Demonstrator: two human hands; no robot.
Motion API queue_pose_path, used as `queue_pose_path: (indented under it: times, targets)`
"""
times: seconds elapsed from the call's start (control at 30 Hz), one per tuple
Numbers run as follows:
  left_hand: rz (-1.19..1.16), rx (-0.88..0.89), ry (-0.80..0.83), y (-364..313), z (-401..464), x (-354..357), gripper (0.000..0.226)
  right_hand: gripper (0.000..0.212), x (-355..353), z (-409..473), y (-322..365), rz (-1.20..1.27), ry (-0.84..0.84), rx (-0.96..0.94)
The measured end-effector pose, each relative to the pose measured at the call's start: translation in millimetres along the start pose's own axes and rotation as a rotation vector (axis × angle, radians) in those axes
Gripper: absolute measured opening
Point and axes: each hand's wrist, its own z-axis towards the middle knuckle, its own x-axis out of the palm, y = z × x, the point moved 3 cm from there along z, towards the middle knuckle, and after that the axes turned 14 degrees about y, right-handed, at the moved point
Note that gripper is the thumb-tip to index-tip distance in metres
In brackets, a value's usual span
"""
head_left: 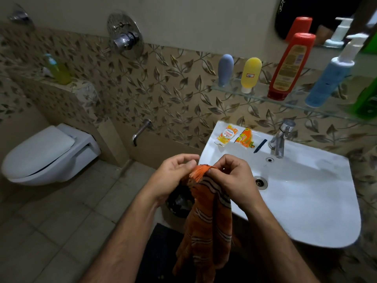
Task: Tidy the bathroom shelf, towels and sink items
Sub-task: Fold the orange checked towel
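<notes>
Head view: at centre frame, the left hand (173, 174) and right hand (230, 176) are both pinching the fringed top edge of an orange striped towel (206, 221), which is hanging down beside the white sink (306, 201). Two sachets (234, 136) are lying on the sink's back rim, below the glass shelf (265, 97) at upper right.

Single head-worn view, angled forward and down, close over sink (306, 201) edge
</notes>
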Motion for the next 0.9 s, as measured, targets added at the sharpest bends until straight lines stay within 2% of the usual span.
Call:
queue_pose_path:
  times: [0.07,0.13,0.2,0.37,0.53,0.67,0.77,0.9]
  targets:
    - [-0.273,-0.071,-0.017,13.3,1.5,2.2,0.045,0.018,0.9,1.8,0.1,-0.028,-0.069,-0.005]
    - [-0.311,-0.157,0.029,20.7,2.1,3.0,0.059,0.018,4.5,2.6,-0.3,-0.044,-0.090,-0.004]
    - [-0.269,-0.216,0.073,21.4,2.1,0.8,0.057,0.018,9.2,2.2,0.7,-0.052,-0.071,-0.003]
    - [-0.141,-0.161,0.101,4.8,6.8,-15.9,0.017,0.022,14.7,3.8,3.9,-0.099,-0.014,-0.024]
    - [0.121,-0.098,0.071,-3.4,14.0,-31.2,0.023,0.018,20.8,8.4,13.9,0.005,0.137,0.017]
    - [0.320,-0.077,-0.029,-2.5,16.7,-30.8,0.024,0.016,24.7,14.1,15.6,0.141,0.249,0.073]
    - [0.441,-0.069,-0.063,-2.0,16.3,-28.4,0.027,0.018,28.0,19.0,12.3,0.133,0.205,0.107]
    - [0.373,-0.058,-0.003,-0.6,15.9,-34.0,0.034,0.018,34.0,21.4,9.3,0.084,0.084,0.148]
